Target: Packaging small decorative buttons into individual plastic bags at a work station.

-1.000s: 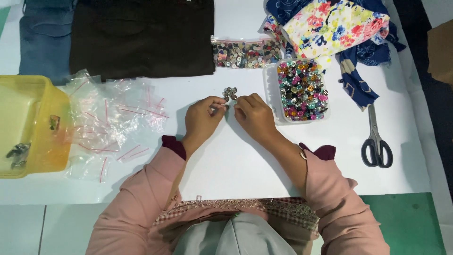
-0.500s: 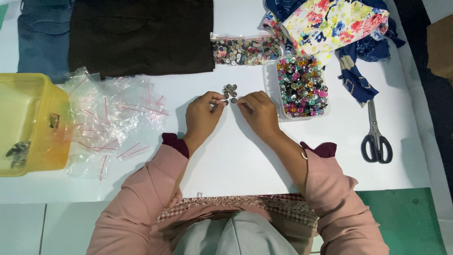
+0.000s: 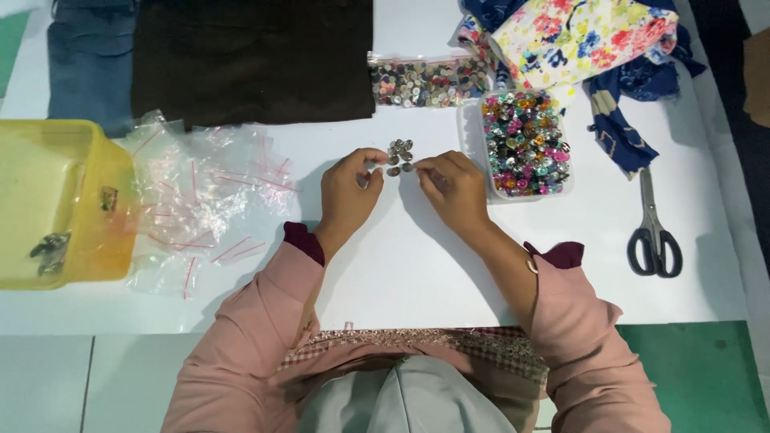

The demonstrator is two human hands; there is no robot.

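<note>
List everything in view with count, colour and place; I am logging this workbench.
small metal buttons: several, silver, between the fingertips
clear tray of buttons: one, multicoloured, right of the hands
clear bag of buttons: one, silvery, above the hands
small plastic bags: many, clear with red strips, left
yellow plastic tub: one, far left
scissors: one, black-handled, right
dark brown cloth: one, top
floral cloth: one, top right
left hand; right hand: at the small buttons

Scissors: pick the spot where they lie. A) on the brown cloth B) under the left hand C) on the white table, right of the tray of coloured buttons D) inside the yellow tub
C: the scissors lie flat on the white table, to the right of the clear tray of coloured buttons, away from both hands.
</note>
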